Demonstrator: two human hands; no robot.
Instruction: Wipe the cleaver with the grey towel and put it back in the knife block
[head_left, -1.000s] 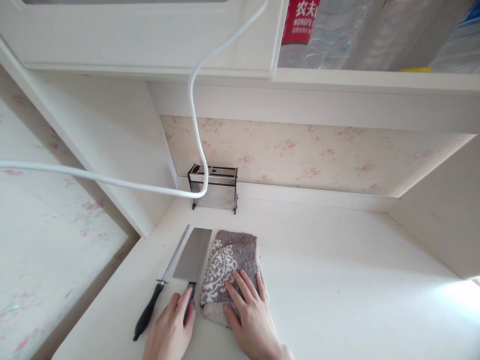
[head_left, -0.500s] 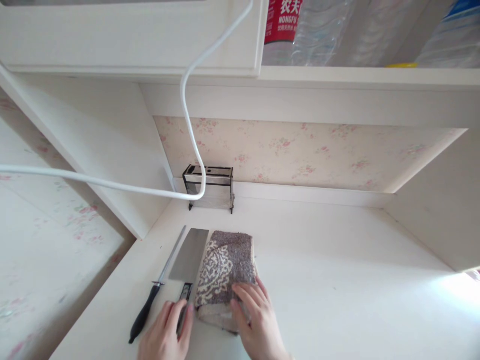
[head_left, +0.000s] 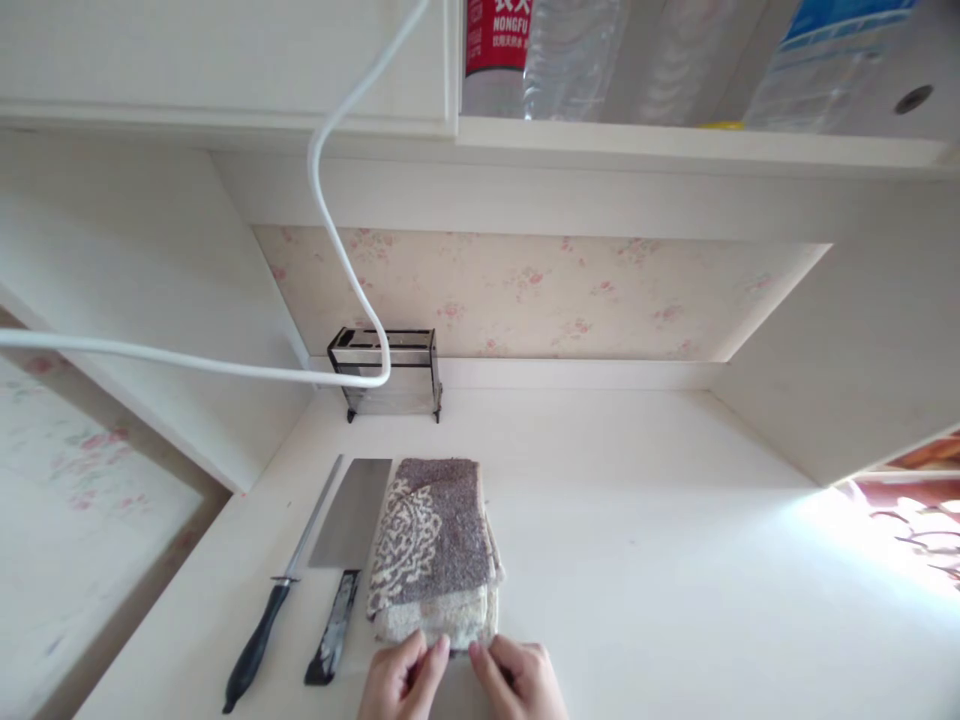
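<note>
A folded brown towel [head_left: 442, 530] with a cream pattern lies on the white counter. At its near edge, my left hand [head_left: 403, 678] is closed in a pinch, thumb and finger on the cloth. Beside it my right hand [head_left: 521, 678] pinches the same edge near the towel's right corner. Just left of the towel lies a cleaver [head_left: 349, 515], blade pointing away and its dark, worn handle toward me. Further left is a sharpening steel [head_left: 259, 640] with a black handle.
A knife block [head_left: 386, 375] with clear sides stands at the back. A white cable [head_left: 330, 200] hangs across the view in front of it. Above, a shelf [head_left: 675, 145] holds plastic bottles [head_left: 574, 60]. Side panels [head_left: 840, 330] bound the counter [head_left: 637, 600].
My left hand has left the cleaver's handle and moved right to the towel's near edge. My right hand has slid down off the towel's top to that edge. The view has shifted right.
</note>
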